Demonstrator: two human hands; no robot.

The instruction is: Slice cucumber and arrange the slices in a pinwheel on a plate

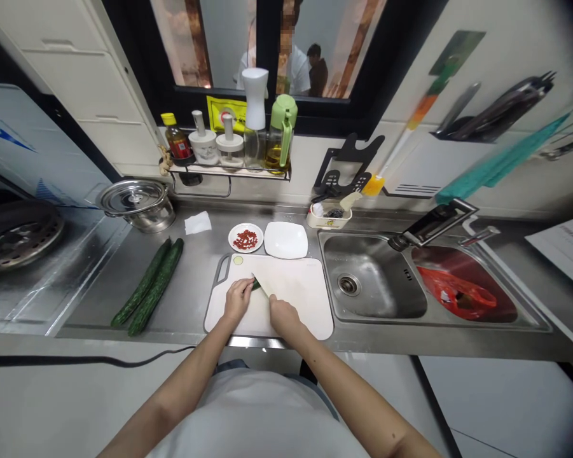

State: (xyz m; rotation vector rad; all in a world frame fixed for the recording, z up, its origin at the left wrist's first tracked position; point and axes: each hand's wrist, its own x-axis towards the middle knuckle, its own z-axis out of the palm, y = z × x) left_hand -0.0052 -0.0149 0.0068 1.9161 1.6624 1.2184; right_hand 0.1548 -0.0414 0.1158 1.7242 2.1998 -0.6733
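A white cutting board (300, 286) lies on the steel counter in front of me. My left hand (237, 299) presses down on a short green cucumber piece (256, 285), fingers curled over it. My right hand (282, 315) is closed on the handle of a knife (263, 285) whose pale blade rests against the cucumber piece. One cut cucumber slice (238, 260) lies near the board's far left corner.
Two whole cucumbers (150, 286) lie left of the board. A small plate of red bits (245, 238) and an empty white plate (286, 240) sit behind it. A lidded pot (136, 202) stands at the back left, a double sink (376, 286) with a red bag (458, 296) to the right.
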